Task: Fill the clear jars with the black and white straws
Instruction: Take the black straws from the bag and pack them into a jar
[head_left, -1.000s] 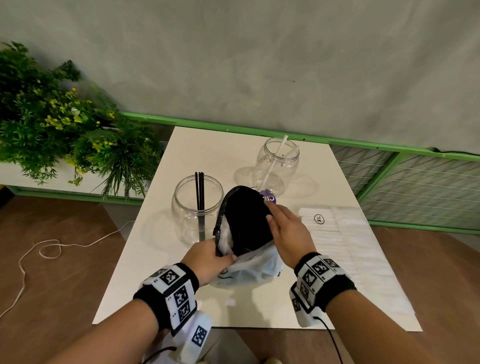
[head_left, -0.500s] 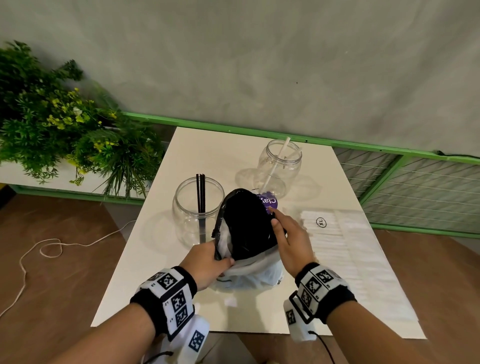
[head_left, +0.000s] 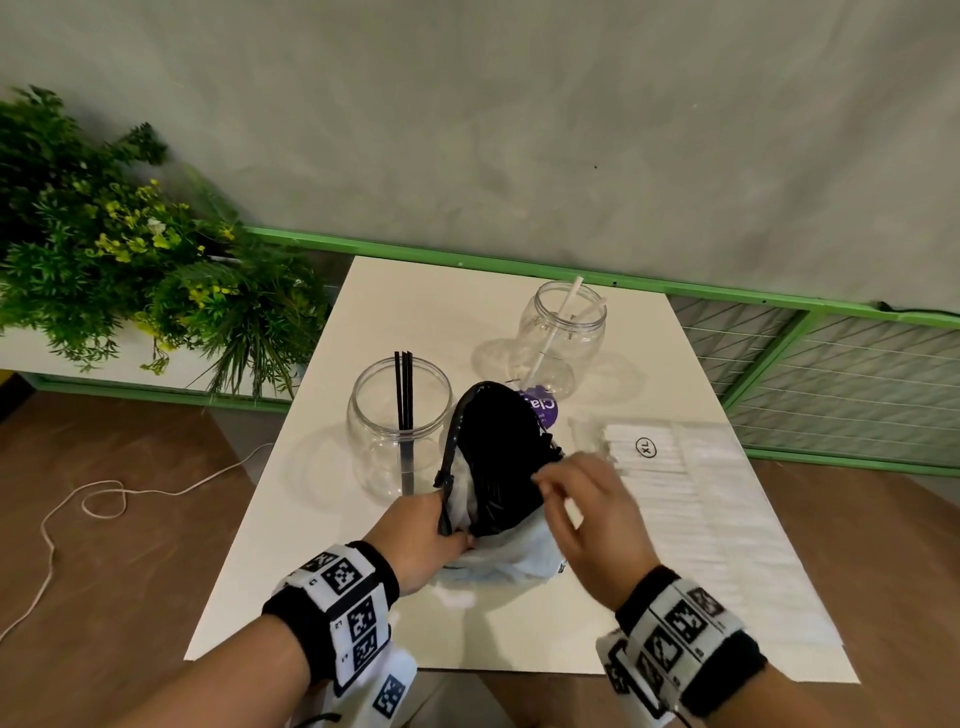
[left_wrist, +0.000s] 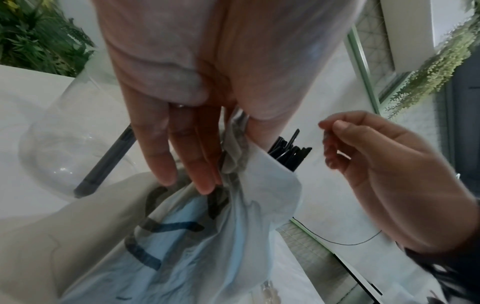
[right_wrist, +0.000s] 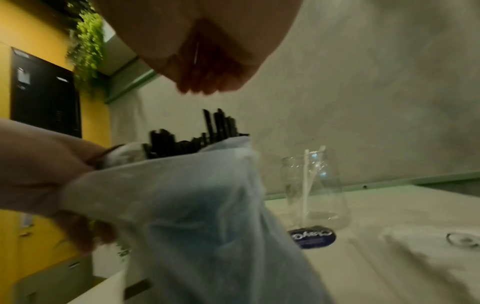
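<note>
Two clear jars stand on the white table (head_left: 415, 301). The near-left jar (head_left: 374, 441) holds a few black straws (head_left: 404, 389). The far-right jar (head_left: 587, 353) holds a white straw (head_left: 558, 332). Between them a pale plastic bag (head_left: 524, 551) stands upright, full of black straws (head_left: 498, 452). My left hand (head_left: 421, 530) pinches the bag's left rim. My right hand (head_left: 587, 499) hovers blurred just right of the bag's mouth, fingers curled and thumb tip against the forefinger. No straw shows in it.
A flat pack of white straws (head_left: 691, 499) with an XL mark lies on the table's right side. A purple round label (head_left: 543, 410) lies behind the bag. Leafy plants (head_left: 130, 291) stand left of the table, and a green rail (head_left: 727, 296) runs behind it.
My right hand has come off the black straws at the bag's mouth and drawn back to the right. The left hand keeps its hold on the rim.
</note>
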